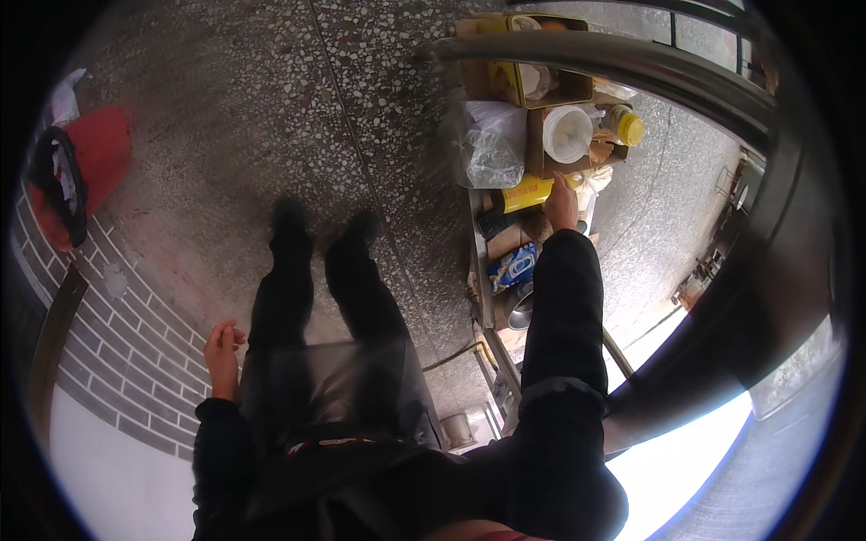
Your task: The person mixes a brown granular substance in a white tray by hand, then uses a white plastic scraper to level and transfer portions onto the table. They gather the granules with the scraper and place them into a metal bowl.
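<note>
My right hand point(561, 204) reaches onto a low shelf and touches or lies beside a yellow roll box point(526, 194) with red writing; its fingertips point at the edge of a cardboard box, and I cannot tell whether it grips anything. Just beyond it stand a round translucent plastic tub point(567, 134) and a clear plastic bag point(494, 145). A blue packet point(513, 266) lies nearer to me, beside a dark metal bowl point(520, 308). At my left side hangs my left hand point(223, 341), fingers loosely curled, with nothing seen in it.
A yellow tin container point(514, 64) with jars and a yellow-lidded jar point(629, 128) stand at the shelf's far end. A metal rail point(609, 54) curves above them. On the left are a red bin point(101, 155) with a black bag rim and a grey brick-patterned wall point(128, 351). A metal pot point(458, 431) stands low down.
</note>
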### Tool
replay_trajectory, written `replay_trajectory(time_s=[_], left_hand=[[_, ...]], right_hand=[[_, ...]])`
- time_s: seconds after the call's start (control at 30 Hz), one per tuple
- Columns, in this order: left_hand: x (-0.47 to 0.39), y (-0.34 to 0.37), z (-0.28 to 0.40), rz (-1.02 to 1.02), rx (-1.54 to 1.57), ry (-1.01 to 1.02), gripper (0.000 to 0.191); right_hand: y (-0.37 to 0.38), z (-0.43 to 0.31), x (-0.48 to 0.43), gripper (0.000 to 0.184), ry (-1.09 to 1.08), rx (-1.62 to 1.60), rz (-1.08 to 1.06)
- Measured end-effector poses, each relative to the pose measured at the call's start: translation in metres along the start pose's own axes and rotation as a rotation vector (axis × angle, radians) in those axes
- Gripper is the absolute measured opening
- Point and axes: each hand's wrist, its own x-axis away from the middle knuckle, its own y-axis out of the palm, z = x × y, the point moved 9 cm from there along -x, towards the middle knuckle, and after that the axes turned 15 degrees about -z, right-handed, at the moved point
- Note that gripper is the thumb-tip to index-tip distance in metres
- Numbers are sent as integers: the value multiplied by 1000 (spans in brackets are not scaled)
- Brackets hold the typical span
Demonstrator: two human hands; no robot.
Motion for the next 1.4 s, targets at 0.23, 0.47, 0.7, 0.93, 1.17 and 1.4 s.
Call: replay_trajectory(time_s=[0.23,0.47,0.7,0.93,1.17,1.4], left_hand=[[-50,8,-32,61,-62,-26,27],[-78,19,-52,55,-121,-33,25],[-80,32,-57,22,-156,-41,24],[-81,27,-56,15,-163,-64,25],[-85,8,-49,97,-117,-53,26],[-89,6,-52,107,-92,-67,25]], right_hand=[[48,30,-76,38,-48,255,-377],[51,24,-100,48,-277,210,-313],[61,30,-108,50,-224,271,-323],[58,38,-105,54,99,386,-479],[48,30,-101,50,117,476,-454],[54,87,-113,56,380,375,-101]])
